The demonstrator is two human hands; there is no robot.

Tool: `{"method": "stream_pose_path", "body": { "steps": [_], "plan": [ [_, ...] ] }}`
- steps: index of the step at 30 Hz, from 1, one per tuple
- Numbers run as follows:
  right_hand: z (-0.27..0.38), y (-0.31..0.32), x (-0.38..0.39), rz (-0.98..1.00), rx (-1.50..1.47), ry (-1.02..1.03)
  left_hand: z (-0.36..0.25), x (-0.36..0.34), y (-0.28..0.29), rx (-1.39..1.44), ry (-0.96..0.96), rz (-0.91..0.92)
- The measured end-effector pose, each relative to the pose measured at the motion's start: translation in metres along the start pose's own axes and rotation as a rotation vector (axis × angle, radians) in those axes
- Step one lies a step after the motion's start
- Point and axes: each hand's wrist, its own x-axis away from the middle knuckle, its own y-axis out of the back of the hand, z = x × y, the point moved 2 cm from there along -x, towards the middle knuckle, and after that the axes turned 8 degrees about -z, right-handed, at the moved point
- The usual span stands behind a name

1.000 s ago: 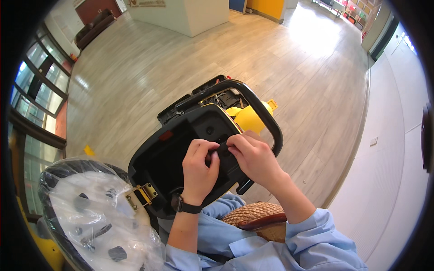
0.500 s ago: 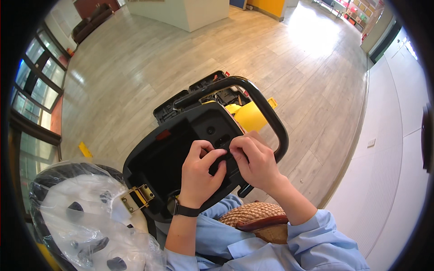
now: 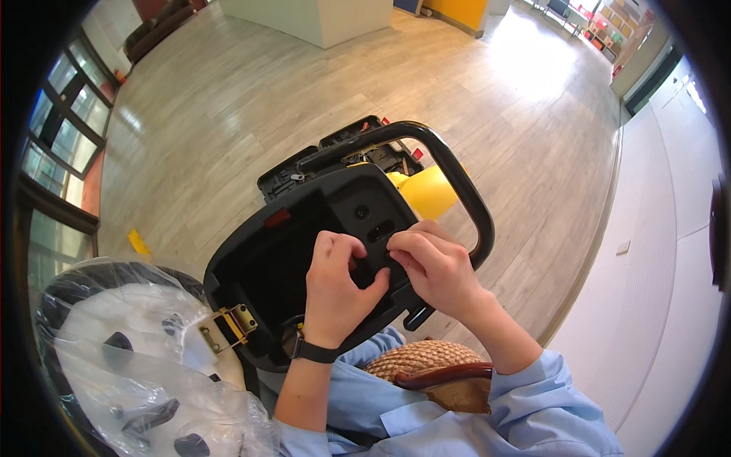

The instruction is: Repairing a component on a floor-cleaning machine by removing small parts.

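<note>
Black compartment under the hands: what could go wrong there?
If the right hand is pinching something small, which I can't make out, it might drop into the black compartment. The plastic-wrapped piece by the metal hinge might swing over and bump the left hand, which is over the compartment.

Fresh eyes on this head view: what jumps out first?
Probably the left hand, thumb and fingers parted, and the right hand, fingertips drawn together, both over the black tray at centre. Next, the thick black bar curving around the tray's far right, with a bright yellow part inside its bend. Then the pale, dark-spotted piece under clear plastic, lower left.
</note>
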Motion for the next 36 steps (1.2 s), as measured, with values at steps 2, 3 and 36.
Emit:
{"method": "stream_pose_path", "body": {
  "steps": [2,3,36],
  "plan": [
    [0.0,0.001,-0.001,-0.008,0.01,0.005,0.004,0.0,-0.003,0.015,0.175,0.022],
    [0.001,0.0,-0.002,-0.018,0.011,0.009,0.005,0.001,-0.001,0.012,0.177,0.019],
    [0.011,0.031,-0.027,0.355,0.18,0.07,0.011,0.009,-0.004,-0.308,0.226,0.331]
  ]
}}
